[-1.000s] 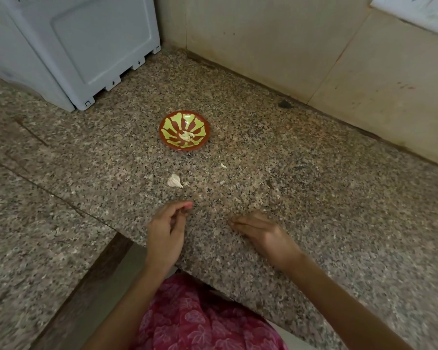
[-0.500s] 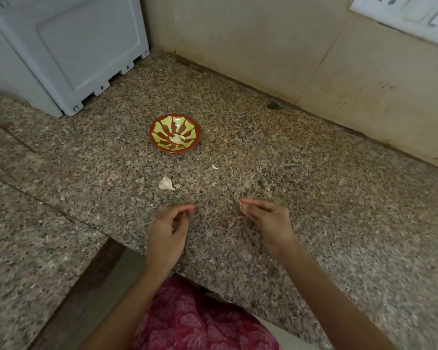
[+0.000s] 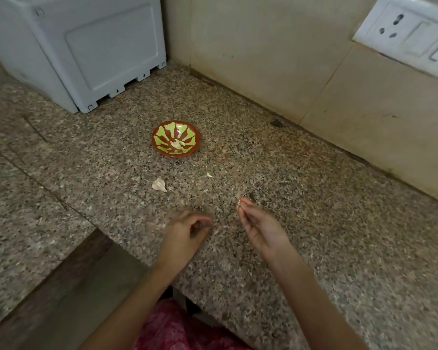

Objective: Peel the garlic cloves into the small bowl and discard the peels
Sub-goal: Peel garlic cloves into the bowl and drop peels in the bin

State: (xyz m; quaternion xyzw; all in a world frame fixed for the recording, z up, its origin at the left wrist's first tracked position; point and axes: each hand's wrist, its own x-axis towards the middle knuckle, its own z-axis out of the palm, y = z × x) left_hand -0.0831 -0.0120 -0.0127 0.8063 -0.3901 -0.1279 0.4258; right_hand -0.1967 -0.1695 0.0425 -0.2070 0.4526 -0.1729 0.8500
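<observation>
One peel is pinched in the right hand's grip, nearer than the bowl, while the left hand's grip is curled, whether round anything cannot be told.

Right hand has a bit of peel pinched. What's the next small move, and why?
Probably drop that peel first. The right hand pinches it at the fingertips, so it is not free to work. No bin is in view. One unpeeled clove lies on the counter, short of the bowl, waiting to be peeled.
</observation>
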